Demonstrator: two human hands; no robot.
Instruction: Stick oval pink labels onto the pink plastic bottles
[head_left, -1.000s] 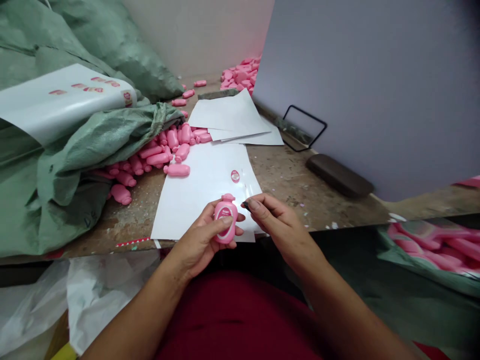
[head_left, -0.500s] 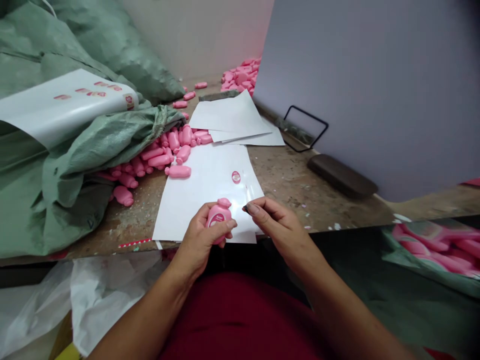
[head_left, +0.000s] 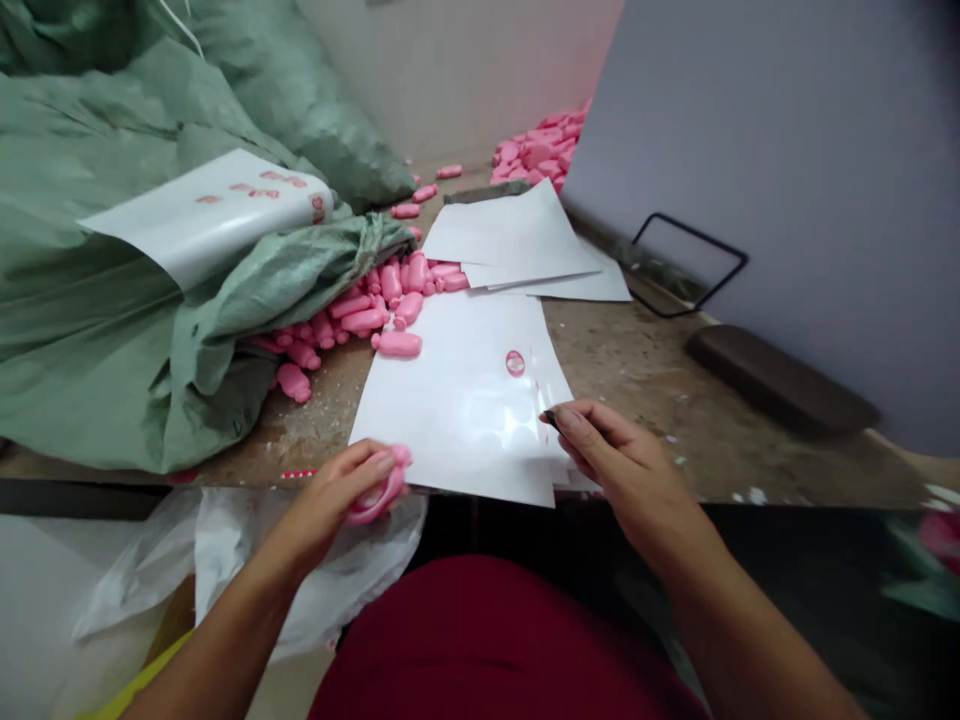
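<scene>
My left hand (head_left: pixel 341 500) is closed around a small pink bottle (head_left: pixel 377 495) at the table's front edge, above a white plastic bag (head_left: pixel 382 560). The bottle is tilted and a little blurred; part of an oval label shows on it. My right hand (head_left: pixel 611 450) pinches a small dark pointed tool (head_left: pixel 551 420) over the right edge of a white sticker sheet (head_left: pixel 450 420). Its exact kind is not clear. One oval pink sticker (head_left: pixel 515 363) shows on the sheet, beyond my right hand.
A green sack (head_left: pixel 142 350) spills pink bottles (head_left: pixel 364 320) at left, with a printed sheet (head_left: pixel 210 215) on top. White papers (head_left: pixel 517 235) lie behind the sticker sheet. At right are a black wire frame (head_left: pixel 690 265) and a dark oblong block (head_left: pixel 780 380). More pink bottles (head_left: pixel 540 150) are heaped behind.
My left hand has moved left and down with the pink bottle, away from the sheet. My right hand keeps its pinch near the sheet's right edge. The view has shifted left.
</scene>
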